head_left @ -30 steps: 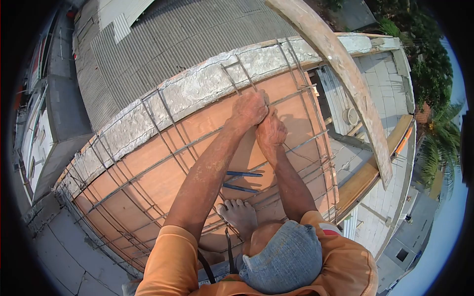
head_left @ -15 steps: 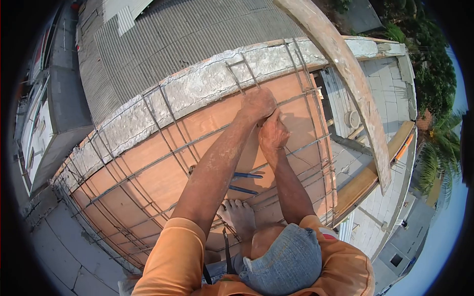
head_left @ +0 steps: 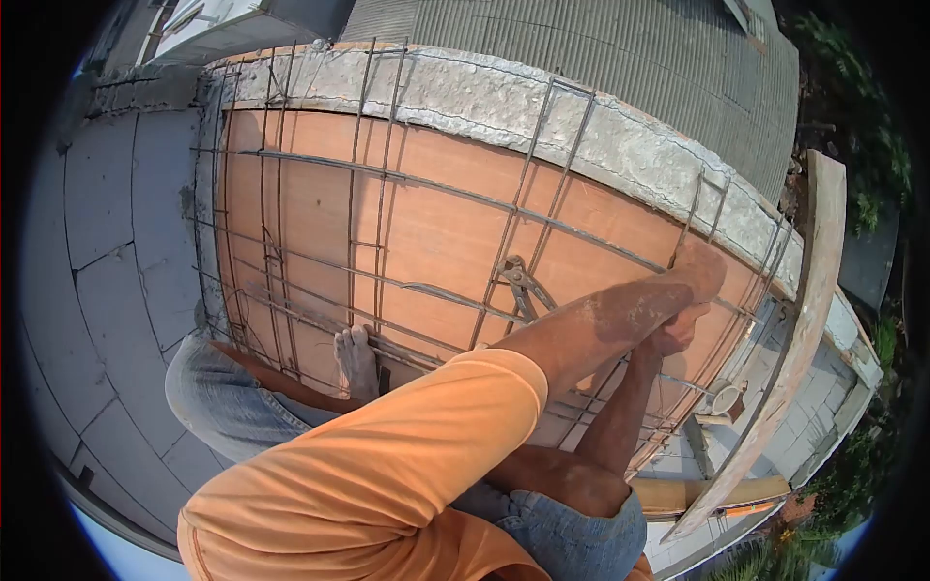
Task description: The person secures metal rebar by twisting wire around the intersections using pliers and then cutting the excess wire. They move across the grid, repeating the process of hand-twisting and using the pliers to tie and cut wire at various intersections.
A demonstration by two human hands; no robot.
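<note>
My left hand is closed at a crossing of rebar, over the legs of a steel stirrup. Just below it, my right hand is also closed, partly hidden behind my left wrist. What the fingers hold is covered by the hands. Long ribbed bars and stirrups form a cage above the orange-brown plywood. A pair of pliers with worn metal jaws lies among the bars, left of my forearm. My bare foot is beside the lower bars.
A rough concrete edge runs along the far side, with corrugated roofing beyond. At right a long wooden board slants across, near a white round container. Grey block surface lies left; a timber beam is at lower right.
My view has swung left and turned, so both hands now appear farther right. They remain close together and closed at the rebar. More of the cage's left end shows.
</note>
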